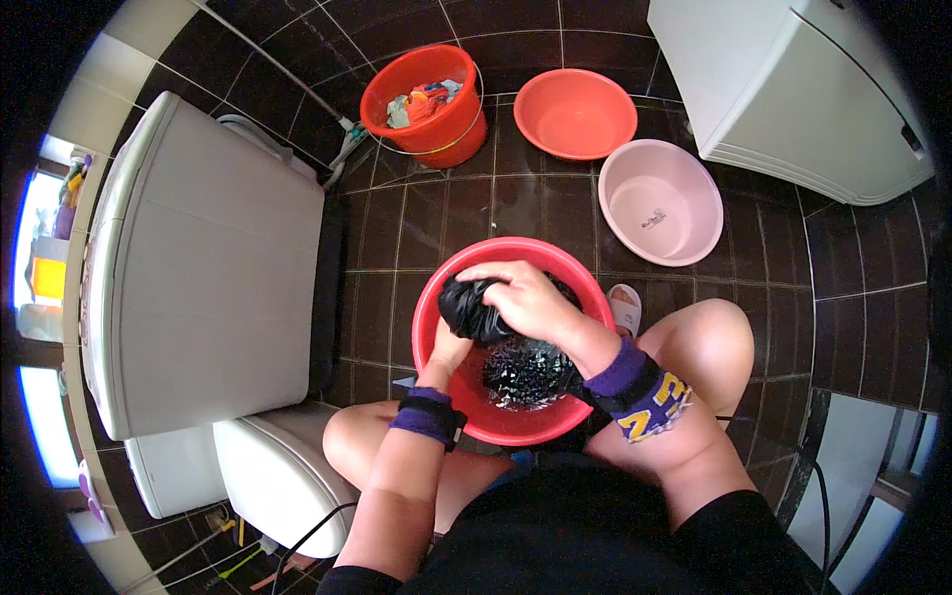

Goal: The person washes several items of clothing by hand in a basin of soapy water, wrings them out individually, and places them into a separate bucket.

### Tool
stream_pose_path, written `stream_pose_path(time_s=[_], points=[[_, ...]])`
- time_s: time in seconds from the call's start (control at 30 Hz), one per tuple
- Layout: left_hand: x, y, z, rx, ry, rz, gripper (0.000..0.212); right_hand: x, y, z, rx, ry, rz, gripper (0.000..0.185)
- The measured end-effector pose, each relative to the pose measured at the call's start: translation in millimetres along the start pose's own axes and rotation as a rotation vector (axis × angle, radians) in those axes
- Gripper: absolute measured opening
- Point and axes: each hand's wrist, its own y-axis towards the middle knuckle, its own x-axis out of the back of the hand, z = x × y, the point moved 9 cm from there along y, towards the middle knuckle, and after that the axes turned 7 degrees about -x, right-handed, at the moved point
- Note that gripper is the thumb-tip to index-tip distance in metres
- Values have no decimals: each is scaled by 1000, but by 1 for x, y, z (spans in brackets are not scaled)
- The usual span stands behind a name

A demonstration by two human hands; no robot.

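Note:
Between my knees sits a red plastic basin point(513, 430) with dark water point(528, 372) in it. Over its far left part I hold a bunched black cloth point(472, 306), which looks wet. My right hand point(524, 294) grips the bundle from above, fingers curled over its top. Under the bundle is my left hand point(452, 346); its fingers are hidden by the cloth. More dark fabric point(565, 290) shows along the basin's far right wall. Purple bands are around both my forearms.
Ahead stand a red bucket point(454, 145) of clothes, an orange-red basin point(576, 111) and a pink basin point(662, 204) on dark floor tiles. A white washing machine point(216, 268) and a white toilet point(282, 483) are at left. A white cabinet point(803, 104) stands far right.

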Motion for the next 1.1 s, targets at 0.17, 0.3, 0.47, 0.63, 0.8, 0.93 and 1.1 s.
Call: stream_pose_path(time_s=[0.17,0.3,0.47,0.63,0.8,0.93,1.1], points=[[33,2,-61,-61,-236,-92,38,54,-19,-32,-183,518,-214,38],[54,4,-103,30,-198,-121,22,62,-50,-101,-578,618,-300,42],[37,-1,-139,47,-360,-30,34,8,-85,-138,-899,954,-208,76],[5,-27,-161,43,-659,6,63,-33,-54,-123,-645,1491,56,59],[2,-50,-115,239,-1181,-134,47,-35,-51,-133,-686,1478,-81,40],[14,-52,-73,480,-1120,-359,43,-41,-48,-147,-682,1419,-58,35],[2,-51,-53,667,-1178,-265,50,-12,-52,-134,-405,679,-392,31]])
